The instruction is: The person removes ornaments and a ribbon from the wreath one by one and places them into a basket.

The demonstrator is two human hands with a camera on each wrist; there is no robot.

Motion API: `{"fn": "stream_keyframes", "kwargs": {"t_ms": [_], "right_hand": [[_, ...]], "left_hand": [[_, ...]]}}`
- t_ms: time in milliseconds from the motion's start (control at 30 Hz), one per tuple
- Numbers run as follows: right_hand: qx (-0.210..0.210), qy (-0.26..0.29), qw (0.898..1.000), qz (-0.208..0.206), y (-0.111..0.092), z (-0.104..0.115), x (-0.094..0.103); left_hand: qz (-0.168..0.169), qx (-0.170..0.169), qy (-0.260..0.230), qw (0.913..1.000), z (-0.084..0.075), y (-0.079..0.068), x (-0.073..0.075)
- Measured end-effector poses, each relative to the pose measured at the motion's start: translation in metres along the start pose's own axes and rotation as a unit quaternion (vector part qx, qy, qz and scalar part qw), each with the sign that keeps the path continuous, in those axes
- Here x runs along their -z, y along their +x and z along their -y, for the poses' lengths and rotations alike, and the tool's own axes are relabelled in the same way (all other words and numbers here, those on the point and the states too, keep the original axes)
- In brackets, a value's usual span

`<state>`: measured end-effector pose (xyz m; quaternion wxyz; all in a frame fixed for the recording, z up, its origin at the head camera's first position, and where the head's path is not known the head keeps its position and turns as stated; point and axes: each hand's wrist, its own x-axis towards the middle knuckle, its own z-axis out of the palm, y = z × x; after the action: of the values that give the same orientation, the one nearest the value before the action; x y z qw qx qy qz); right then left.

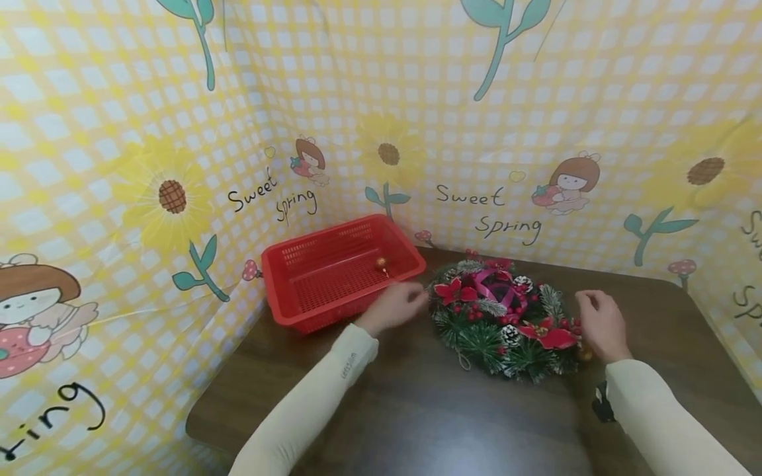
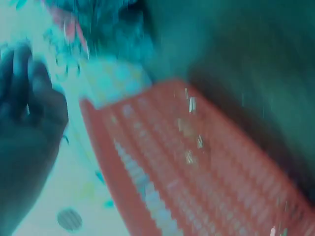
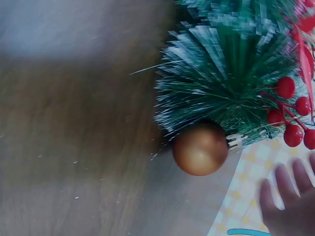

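The wreath (image 1: 481, 337) lies on the desk (image 1: 434, 410) between my left hand (image 1: 393, 308) (blurred, I note), its fingers loosely bent, and my right hand (image 1: 602, 324), whose fingers stand apart.

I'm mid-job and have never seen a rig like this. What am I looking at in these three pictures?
No robot here: a person works with bare hands. The wide picture comes from a head camera looking forward and down; the others come from a camera on each wrist, facing that hand's work. The left wrist picture is badly blurred. On the brown table sit a red basket with a gold ball inside, and a decorated wreath; another gold ball shows at its edge. The left hand is near basket and wreath, the right hand by the wreath's other side. Neither appears to hold anything.
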<state>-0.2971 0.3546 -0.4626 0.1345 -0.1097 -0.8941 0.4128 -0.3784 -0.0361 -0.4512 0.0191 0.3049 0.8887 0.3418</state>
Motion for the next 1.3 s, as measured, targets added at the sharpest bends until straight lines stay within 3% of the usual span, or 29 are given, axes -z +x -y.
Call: {"fn": "stream_keyframes", "kwargs": {"t_ms": [133, 200, 267, 400, 567, 767, 867, 933, 1033, 1167, 1300], "right_hand": [[-0.017, 0.022, 0.991, 0.134, 0.008, -0.001, -0.001], [-0.023, 0.021, 0.986, 0.162, 0.009, -0.002, -0.002], [-0.032, 0.023, 0.985, 0.17, 0.009, -0.003, -0.004], [-0.034, 0.026, 0.986, 0.162, 0.005, -0.007, -0.003], [-0.023, 0.022, 0.99, 0.138, 0.001, -0.013, 0.0], [-0.016, 0.051, 0.987, 0.153, 0.0, -0.016, 0.001], [-0.013, 0.039, 0.991, 0.13, 0.0, -0.017, 0.002], [-0.009, 0.022, 0.995, 0.097, 0.0, -0.017, 0.002], [0.0, 0.01, 0.997, 0.075, 0.0, -0.014, 0.002], [0.005, 0.03, 0.992, 0.124, 0.004, -0.006, -0.004], [0.002, 0.034, 0.985, 0.168, 0.008, 0.002, -0.012]], "left_hand": [[0.121, -0.053, -0.005, 0.9912, -0.01, -0.003, -0.031], [0.153, -0.063, -0.003, 0.9862, -0.011, -0.003, -0.042], [0.163, -0.063, 0.005, 0.9846, -0.01, -0.002, -0.048], [0.158, -0.055, 0.018, 0.9858, -0.007, 0.002, -0.052], [0.137, -0.013, 0.031, 0.99, 0.001, 0.008, -0.054], [0.081, 0.038, 0.058, 0.9943, 0.009, 0.011, -0.053], [0.051, 0.047, 0.059, 0.9959, 0.009, 0.011, -0.05], [0.043, 0.04, 0.038, 0.9976, 0.008, 0.01, -0.048], [0.059, -0.003, 0.006, 0.9982, 0.003, 0.009, -0.048], [0.117, -0.072, -0.012, 0.9905, -0.005, 0.006, -0.056], [0.148, -0.086, -0.017, 0.9852, -0.012, 0.002, -0.062]]}}
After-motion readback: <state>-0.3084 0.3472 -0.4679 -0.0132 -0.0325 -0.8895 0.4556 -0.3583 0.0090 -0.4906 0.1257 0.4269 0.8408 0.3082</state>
